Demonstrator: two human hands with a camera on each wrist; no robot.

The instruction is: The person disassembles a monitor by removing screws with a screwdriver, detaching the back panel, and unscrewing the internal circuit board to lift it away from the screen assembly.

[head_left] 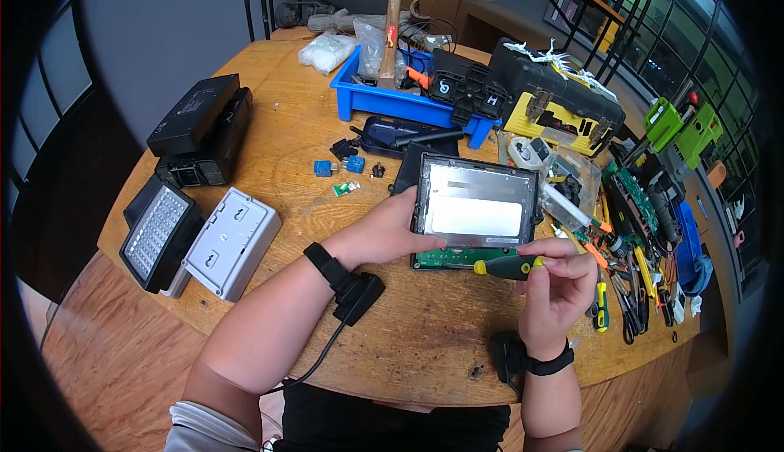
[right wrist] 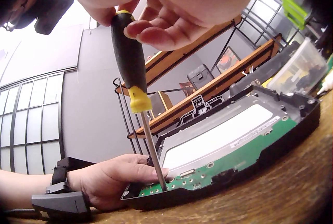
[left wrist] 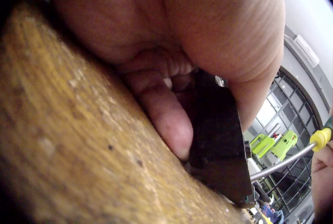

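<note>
Left hand [head_left: 388, 230] grips black housing [right wrist: 307, 119], likely steadying it on surface [head_left: 433, 350] | right hand [head_left: 557, 285] pinches screwdriver [right wrist: 130, 57] by handle end, seemingly to aim tip at circuit board [right wrist: 234, 169]

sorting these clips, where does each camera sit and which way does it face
Head: worn on the head, facing forward and down at the table and opened device; left hand, right hand, forearms and lap show.
Left wrist: worn there, facing along the table to the device's edge; left hand above, part of the right hand far right.
Right wrist: worn there, facing across the device; right hand above, left hand and forearm lower left.
Both wrist views share the screwdriver and both hands.
</note>
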